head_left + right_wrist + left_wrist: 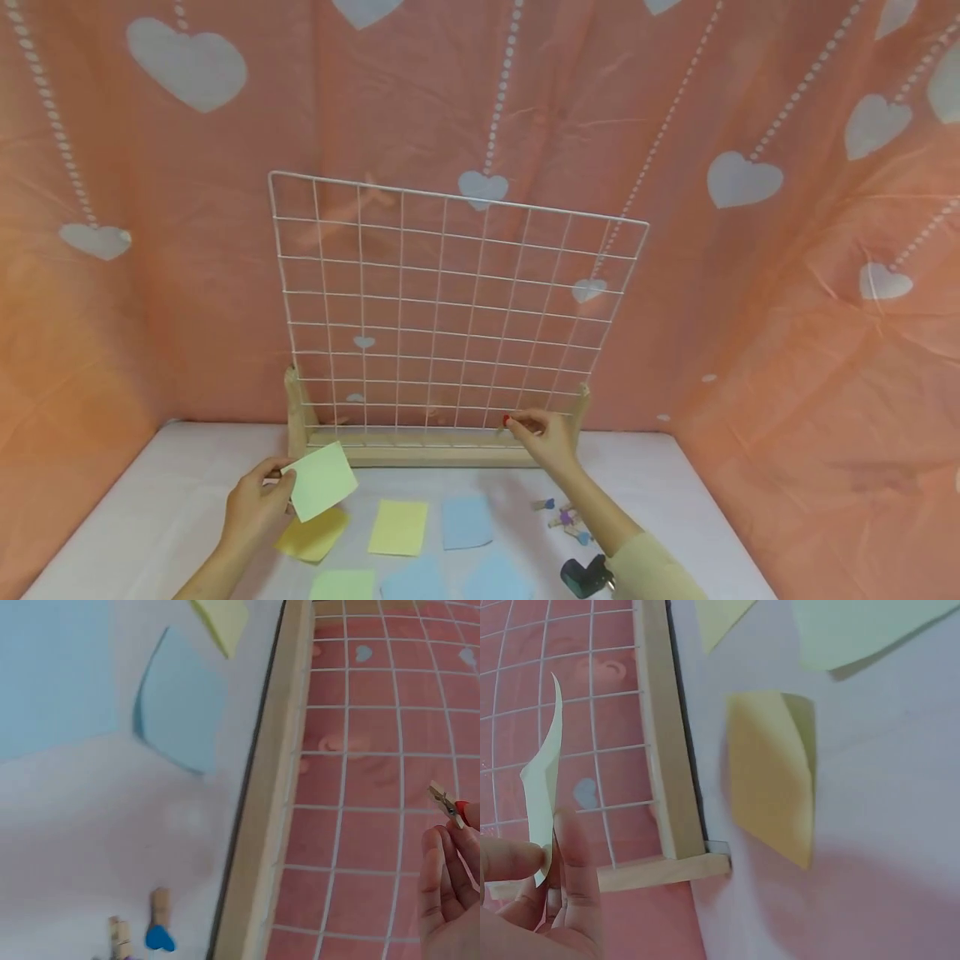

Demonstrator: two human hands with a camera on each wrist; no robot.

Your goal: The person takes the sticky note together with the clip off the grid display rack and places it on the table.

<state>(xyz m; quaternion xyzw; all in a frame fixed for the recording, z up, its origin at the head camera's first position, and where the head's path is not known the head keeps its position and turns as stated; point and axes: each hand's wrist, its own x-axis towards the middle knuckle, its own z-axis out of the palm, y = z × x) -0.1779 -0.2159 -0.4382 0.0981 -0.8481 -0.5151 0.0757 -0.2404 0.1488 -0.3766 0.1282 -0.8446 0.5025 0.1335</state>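
My left hand (255, 500) pinches a pale green sticky note (322, 481) by its edge, raised above the table's left side; the left wrist view shows the note (542, 780) edge-on and bent. In my right hand (549, 440) a small wooden clothespin (447, 804) with a red decoration is pinched between thumb and fingers, in front of the lower right part of a white wire grid (450, 292). The grid leans back in a wooden stand (420, 455). Below the left hand lies a darker yellow note (313, 535) with a curled edge.
On the white table lie a yellow note (398, 527), a blue note (467, 522) and several more near the front. Several clothespins, one with a blue heart (160, 937), are at the right, beside a dark green object (585, 577). A pink heart-patterned curtain (540, 108) hangs behind.
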